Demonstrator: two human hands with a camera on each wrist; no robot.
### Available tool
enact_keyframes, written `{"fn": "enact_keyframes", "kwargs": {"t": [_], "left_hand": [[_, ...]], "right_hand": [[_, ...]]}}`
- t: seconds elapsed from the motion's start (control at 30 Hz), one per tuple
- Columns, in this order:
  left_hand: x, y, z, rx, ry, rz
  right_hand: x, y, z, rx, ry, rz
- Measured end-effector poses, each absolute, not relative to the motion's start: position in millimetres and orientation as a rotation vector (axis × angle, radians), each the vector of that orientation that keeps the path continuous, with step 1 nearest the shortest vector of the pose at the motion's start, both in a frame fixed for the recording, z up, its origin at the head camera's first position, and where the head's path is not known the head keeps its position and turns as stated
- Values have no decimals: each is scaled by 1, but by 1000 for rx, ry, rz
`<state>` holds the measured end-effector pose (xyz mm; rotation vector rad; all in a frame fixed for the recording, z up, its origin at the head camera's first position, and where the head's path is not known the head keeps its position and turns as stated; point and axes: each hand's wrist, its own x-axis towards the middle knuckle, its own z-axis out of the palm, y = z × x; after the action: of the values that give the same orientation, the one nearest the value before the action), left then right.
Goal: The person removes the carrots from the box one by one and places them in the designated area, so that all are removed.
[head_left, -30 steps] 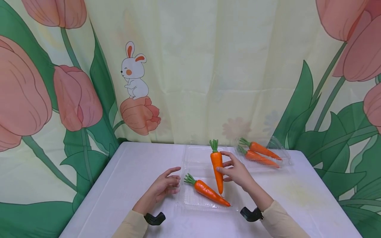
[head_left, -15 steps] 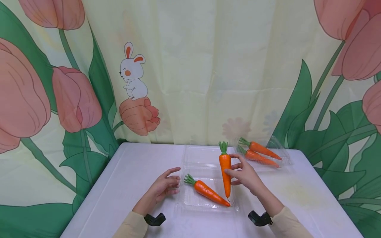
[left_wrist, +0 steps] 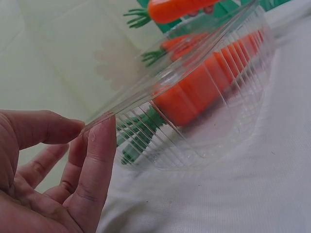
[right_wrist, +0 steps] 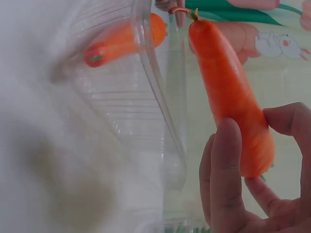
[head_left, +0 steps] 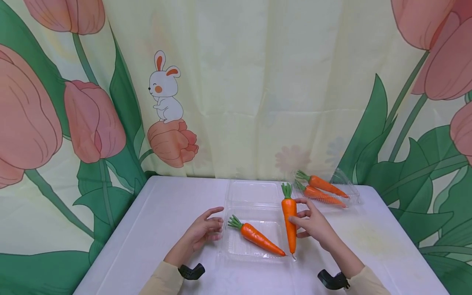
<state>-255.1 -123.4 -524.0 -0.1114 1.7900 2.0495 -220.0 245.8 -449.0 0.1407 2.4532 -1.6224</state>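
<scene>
My left hand (head_left: 203, 230) pinches the left rim of an open clear plastic clamshell container (head_left: 237, 247); in the left wrist view the thumb and a finger meet on its edge (left_wrist: 104, 118). One carrot (head_left: 261, 239) with a green top lies slantwise inside it. Above the container's right edge, my right hand (head_left: 313, 223) holds a second carrot (head_left: 289, 221) nearly upright, green top up. In the right wrist view, the thumb and fingers grip this carrot (right_wrist: 228, 92) near its thick end, and its thin tip is free.
A second clear container (head_left: 354, 196) holding two carrots (head_left: 324, 185) stands at the back right of the white table (head_left: 177, 205). The first container's lid (head_left: 254, 191) lies folded back towards the curtain (head_left: 236, 102) printed with tulips and a rabbit.
My right hand has moved right and a little nearer with its carrot, from over the container's middle to its right edge. The left hand and the lying carrot stay put.
</scene>
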Motion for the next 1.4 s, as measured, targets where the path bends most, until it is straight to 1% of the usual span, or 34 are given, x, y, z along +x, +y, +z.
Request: {"fn": "enact_keyframes", "kwargs": {"t": [0.8,1.4], "left_hand": [[-257,-124,-525,-107,1786,2056],[-255,-123,-523,-112,1788,2054]], "right_hand": [[-205,280,-468,278,2453,-1524],[-189,288,-490,332,2392,-1433]]}}
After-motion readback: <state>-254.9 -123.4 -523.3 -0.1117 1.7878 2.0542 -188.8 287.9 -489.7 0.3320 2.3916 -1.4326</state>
